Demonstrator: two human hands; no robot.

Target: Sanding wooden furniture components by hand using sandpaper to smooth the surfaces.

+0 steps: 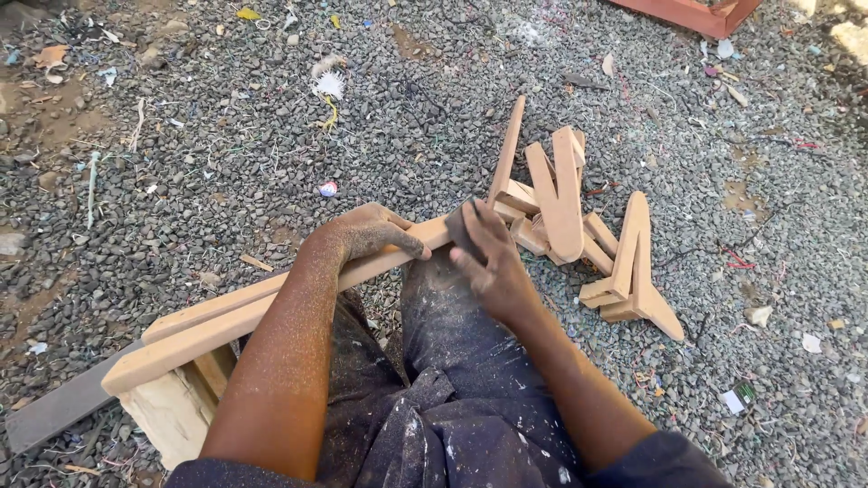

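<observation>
A long wooden slat [226, 321] lies across my lap, its left end resting on a pale wooden block [172, 411]. My left hand [366, 237], dusted with sawdust, presses down on the slat near its right end. My right hand [488, 262] holds a dark piece of sandpaper [463, 228] against the slat's right tip. Both forearms reach forward over my dark, dust-speckled trousers [452, 380].
A pile of several cut wooden pieces [570, 212] lies on the gravel ground [226, 154] just beyond the slat's tip. A flat grey board [54, 411] lies at the lower left. A reddish wooden frame [696, 14] sits at the top right. Litter is scattered about.
</observation>
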